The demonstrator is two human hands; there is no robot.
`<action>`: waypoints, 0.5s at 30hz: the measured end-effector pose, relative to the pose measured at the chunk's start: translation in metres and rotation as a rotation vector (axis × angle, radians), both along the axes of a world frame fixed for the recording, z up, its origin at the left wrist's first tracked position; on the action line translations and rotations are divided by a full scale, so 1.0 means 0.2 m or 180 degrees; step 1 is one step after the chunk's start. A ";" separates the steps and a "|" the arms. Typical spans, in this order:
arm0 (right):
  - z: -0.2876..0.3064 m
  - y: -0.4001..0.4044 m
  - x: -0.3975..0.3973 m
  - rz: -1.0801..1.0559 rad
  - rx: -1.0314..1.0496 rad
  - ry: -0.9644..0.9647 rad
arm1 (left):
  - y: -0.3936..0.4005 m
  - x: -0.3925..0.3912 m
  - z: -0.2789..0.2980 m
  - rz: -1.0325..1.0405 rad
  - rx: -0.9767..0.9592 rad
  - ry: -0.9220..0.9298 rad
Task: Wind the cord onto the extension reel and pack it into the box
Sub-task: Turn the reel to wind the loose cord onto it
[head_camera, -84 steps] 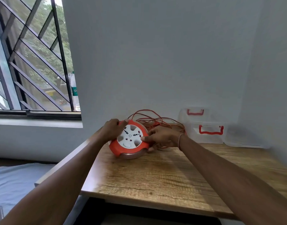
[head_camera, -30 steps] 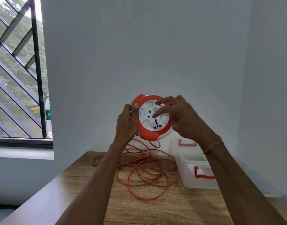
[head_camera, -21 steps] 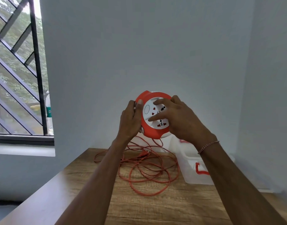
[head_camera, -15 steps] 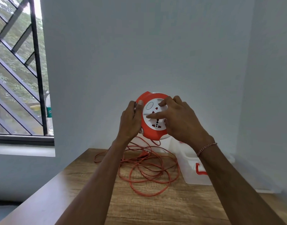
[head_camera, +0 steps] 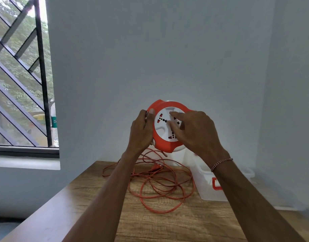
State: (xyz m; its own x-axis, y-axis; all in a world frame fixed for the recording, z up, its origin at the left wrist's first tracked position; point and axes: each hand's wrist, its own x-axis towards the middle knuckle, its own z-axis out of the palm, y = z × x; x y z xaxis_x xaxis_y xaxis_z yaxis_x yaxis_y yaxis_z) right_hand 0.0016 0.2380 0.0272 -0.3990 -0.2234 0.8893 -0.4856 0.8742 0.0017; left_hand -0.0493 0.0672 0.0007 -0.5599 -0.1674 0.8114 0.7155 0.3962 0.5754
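Orange and white, the extension reel is held up in the air above the tabletop, its socket face turned toward the camera. The left hand closes its grip on the reel's left edge, thumb lying over the orange rim and the other fingers wrapped behind. The right hand rests on the white face with its fingers spread and bent, fingertips pressing into the recesses of the face; it grips nothing between the fingers, only bears on the disc. A thin bracelet circles the right wrist. From the bottom of the reel the orange cord hangs down and lies in loose, tangled loops on the wood, nearly all of it unwound. Just right of the loops, against the wall, stands the clear plastic box with a red latch, partly hidden by the right forearm. A barred window fills the left side.
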 end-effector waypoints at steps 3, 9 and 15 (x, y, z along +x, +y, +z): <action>0.03 0.03 0.01 0.0111 0.0382 0.0106 | 0.00 0.00 0.01 0.0018 0.0021 -0.0010; 0.04 0.02 0.04 0.0006 0.0871 -0.0374 | 0.01 0.02 0.01 -0.0047 0.0053 0.0013; 0.02 -0.01 0.05 -0.0273 0.0969 -0.0178 | 0.00 0.01 0.01 0.0001 0.0001 -0.0004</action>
